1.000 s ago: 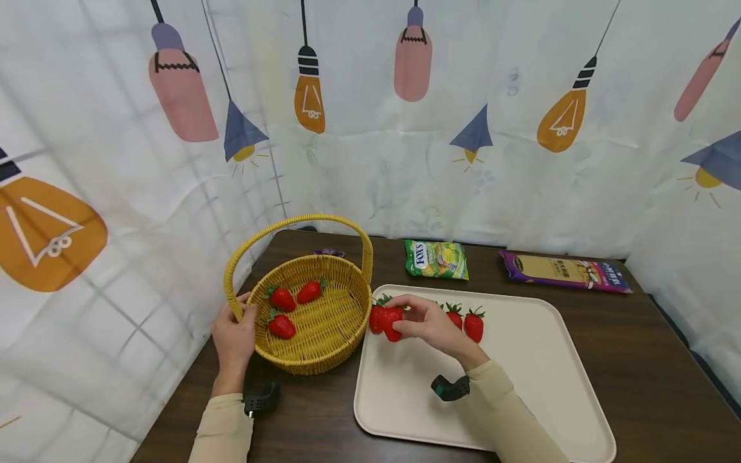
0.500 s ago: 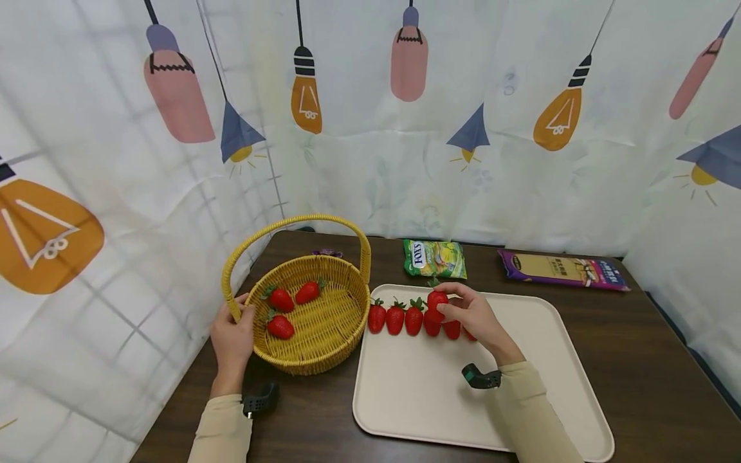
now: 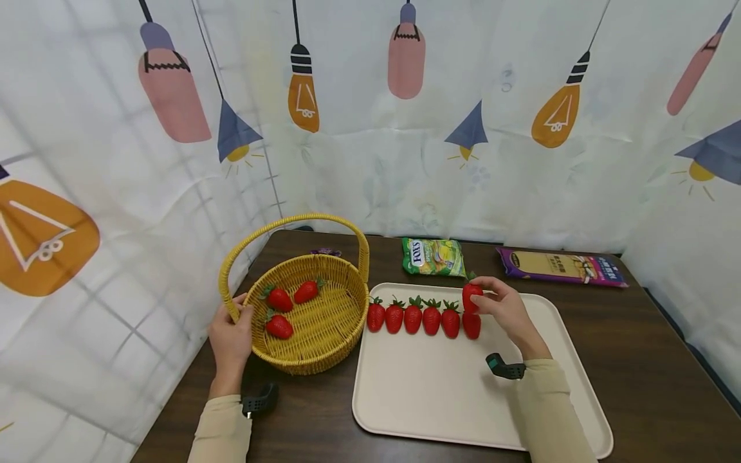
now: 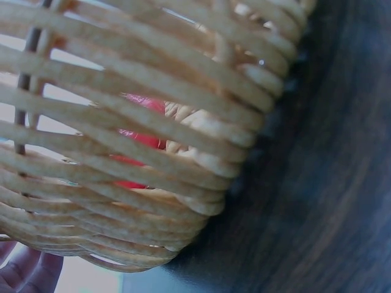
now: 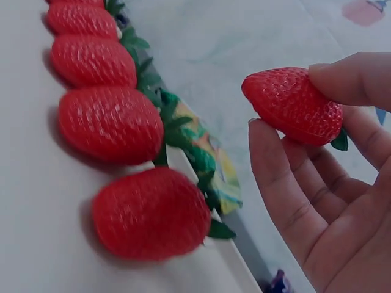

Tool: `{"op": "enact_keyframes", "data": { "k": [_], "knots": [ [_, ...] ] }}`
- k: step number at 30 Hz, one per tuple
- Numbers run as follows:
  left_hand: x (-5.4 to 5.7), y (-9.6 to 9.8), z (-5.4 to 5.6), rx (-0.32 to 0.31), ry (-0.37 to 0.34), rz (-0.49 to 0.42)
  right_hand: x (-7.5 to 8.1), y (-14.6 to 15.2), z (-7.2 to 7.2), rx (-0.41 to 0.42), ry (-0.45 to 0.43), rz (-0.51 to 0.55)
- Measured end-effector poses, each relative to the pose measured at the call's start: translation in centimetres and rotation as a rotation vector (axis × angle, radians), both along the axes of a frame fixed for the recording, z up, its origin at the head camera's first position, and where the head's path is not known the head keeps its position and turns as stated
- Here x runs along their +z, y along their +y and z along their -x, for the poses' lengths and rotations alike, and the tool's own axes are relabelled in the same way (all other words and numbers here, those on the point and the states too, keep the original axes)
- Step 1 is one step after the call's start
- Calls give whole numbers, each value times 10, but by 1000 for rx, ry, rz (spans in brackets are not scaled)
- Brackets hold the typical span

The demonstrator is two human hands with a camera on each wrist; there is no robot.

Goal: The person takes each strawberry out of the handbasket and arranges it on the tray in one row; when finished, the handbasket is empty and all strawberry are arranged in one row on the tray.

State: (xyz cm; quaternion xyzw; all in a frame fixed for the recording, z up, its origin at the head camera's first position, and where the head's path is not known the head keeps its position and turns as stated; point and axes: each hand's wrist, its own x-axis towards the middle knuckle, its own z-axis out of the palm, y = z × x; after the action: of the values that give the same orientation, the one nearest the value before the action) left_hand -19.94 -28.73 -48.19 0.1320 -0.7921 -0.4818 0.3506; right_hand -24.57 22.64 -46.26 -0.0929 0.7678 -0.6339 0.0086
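right hand pinches a strawberry; left hand curls round the basket handle. this looks like placing; next, lower it beside the row.

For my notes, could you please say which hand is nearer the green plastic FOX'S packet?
Right: the right hand, pinching a leafy red strawberry, is in front and right of the packet; the left hand is far left of it, holding the yellow woven basket.
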Motion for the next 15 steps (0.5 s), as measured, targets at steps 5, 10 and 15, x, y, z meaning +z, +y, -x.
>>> {"op": "enact_keyframes", "data": {
  "k": [5, 10, 15],
  "knots": [
    [1, 2, 0, -14, 3, -14, -6, 16, 0, -35, -41, -65],
    [2, 2, -1, -23, -2, -21, -8, 33, -3, -48, -94, -93],
    [1, 0, -1, -17, -10, -21, -13, 48, -2, -55, -139, -124]
  ]
}}
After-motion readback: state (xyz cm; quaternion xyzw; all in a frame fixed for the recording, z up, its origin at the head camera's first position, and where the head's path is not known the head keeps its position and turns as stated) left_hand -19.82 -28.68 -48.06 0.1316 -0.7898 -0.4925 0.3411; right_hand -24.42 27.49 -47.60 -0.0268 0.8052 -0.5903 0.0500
